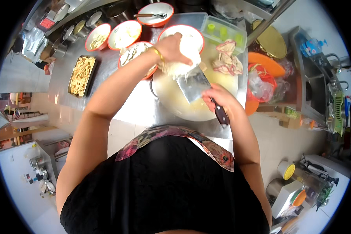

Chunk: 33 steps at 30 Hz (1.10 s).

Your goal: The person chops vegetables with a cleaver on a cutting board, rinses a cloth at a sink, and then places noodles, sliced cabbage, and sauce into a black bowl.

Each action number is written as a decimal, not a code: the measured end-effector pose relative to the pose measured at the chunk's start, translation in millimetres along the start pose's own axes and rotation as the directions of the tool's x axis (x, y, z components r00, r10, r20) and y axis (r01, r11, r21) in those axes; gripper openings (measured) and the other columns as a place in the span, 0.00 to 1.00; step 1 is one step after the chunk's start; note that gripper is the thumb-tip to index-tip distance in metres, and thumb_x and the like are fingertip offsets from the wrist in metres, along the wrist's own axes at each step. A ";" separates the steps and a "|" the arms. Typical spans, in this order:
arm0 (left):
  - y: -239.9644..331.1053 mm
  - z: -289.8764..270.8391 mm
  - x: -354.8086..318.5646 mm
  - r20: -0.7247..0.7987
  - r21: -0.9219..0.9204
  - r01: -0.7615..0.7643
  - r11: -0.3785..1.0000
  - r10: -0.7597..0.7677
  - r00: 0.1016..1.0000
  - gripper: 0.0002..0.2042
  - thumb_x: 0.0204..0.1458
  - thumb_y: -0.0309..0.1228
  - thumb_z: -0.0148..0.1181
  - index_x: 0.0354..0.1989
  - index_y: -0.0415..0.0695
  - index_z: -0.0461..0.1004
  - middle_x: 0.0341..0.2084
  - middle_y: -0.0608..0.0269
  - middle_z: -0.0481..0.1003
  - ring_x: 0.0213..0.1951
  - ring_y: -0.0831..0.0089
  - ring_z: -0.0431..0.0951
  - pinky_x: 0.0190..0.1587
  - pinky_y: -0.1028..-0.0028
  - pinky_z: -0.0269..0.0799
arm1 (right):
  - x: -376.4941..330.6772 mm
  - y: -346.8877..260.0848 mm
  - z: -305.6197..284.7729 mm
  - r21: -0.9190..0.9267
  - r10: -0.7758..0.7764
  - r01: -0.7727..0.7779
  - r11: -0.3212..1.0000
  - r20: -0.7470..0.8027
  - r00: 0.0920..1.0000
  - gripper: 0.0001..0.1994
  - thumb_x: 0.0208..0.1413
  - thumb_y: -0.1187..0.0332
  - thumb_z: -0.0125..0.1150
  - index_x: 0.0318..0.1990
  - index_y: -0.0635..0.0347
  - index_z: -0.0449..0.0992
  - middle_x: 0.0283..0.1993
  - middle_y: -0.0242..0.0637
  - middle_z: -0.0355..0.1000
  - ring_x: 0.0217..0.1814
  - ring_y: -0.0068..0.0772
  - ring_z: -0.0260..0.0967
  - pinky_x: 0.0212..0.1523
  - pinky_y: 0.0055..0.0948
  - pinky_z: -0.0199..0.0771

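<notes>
My right hand (pixel 221 98) is closed around the dark handle of a cleaver (pixel 194 85). Its broad blade slants up and left over a large round cutting board (pixel 175 103). My left hand (pixel 174 50) curls over a clump of pale shreds (pixel 183 69), just beyond the blade tip; some strands hang down. Overexposure blurs its fingertips. Right behind that hand stands a white bowl (pixel 199 36) with an orange-red rim. Under my left forearm, partly hidden, another rimmed bowl (pixel 134 54) holds pale sliced food. A crumpled, red-edged cloth (pixel 227 58) lies on the board's right side.
At the left of the steel table (pixel 62 74) sits a tray of yellowish strips (pixel 82 76). More rimmed bowls with food (pixel 124 34) line the back, one with a spoon (pixel 150 15). A clear container (pixel 224 31) holds green pieces. Orange basins (pixel 267 64) stand to the right.
</notes>
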<state>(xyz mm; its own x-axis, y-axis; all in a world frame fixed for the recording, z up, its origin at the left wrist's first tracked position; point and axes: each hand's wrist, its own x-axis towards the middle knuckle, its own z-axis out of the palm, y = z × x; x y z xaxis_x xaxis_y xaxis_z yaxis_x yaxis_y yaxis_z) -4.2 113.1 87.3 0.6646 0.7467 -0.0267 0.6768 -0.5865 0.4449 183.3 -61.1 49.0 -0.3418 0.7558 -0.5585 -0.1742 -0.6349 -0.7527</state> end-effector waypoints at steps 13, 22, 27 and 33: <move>-90.0 15.6 129.1 0.361 0.009 0.296 0.955 -0.279 0.890 0.43 0.25 0.50 0.67 0.50 0.32 0.66 0.46 0.43 0.70 0.49 0.57 0.71 0.52 0.69 0.65 | 3.5 -55.2 -3.5 0.210 0.146 -0.114 0.971 -0.143 0.979 0.09 0.51 0.66 0.53 0.28 0.64 0.68 0.18 0.33 0.64 0.15 0.25 0.61 0.17 0.26 0.65; -65.2 -10.5 104.9 0.264 0.434 -0.085 0.897 -0.036 0.964 0.17 0.52 0.37 0.46 0.42 0.37 0.71 0.44 0.51 0.70 0.46 0.56 0.71 0.49 0.65 0.66 | -40.7 -44.1 7.0 0.179 0.111 -0.062 0.982 -0.277 0.954 0.07 0.49 0.68 0.53 0.31 0.60 0.64 0.20 0.32 0.63 0.15 0.22 0.60 0.15 0.26 0.66; 0.4 35.7 42.6 -0.019 0.256 -0.465 0.848 0.485 0.874 0.19 0.55 0.39 0.45 0.54 0.50 0.66 0.60 0.56 0.56 0.63 0.61 0.51 0.63 0.53 0.44 | -15.0 -43.9 0.3 0.206 0.044 -0.001 0.979 -0.203 0.978 0.07 0.50 0.68 0.53 0.29 0.62 0.64 0.19 0.33 0.64 0.15 0.22 0.60 0.14 0.24 0.65; -17.0 46.3 26.7 -0.168 0.472 -0.157 0.867 0.263 0.950 0.18 0.57 0.39 0.42 0.56 0.51 0.64 0.62 0.56 0.52 0.65 0.57 0.46 0.62 0.48 0.41 | -57.8 -35.5 -4.5 0.176 -0.069 0.139 0.975 -0.353 0.933 0.06 0.50 0.71 0.53 0.32 0.60 0.63 0.21 0.32 0.63 0.14 0.20 0.58 0.13 0.23 0.63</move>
<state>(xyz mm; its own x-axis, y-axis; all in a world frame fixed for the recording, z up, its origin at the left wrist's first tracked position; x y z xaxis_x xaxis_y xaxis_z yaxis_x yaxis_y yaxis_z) 16.7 128.4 37.6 0.7565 0.6075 0.2423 0.6321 -0.7742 -0.0324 213.4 -81.5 106.4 0.0187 0.8056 -0.5921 -0.3800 -0.5421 -0.7495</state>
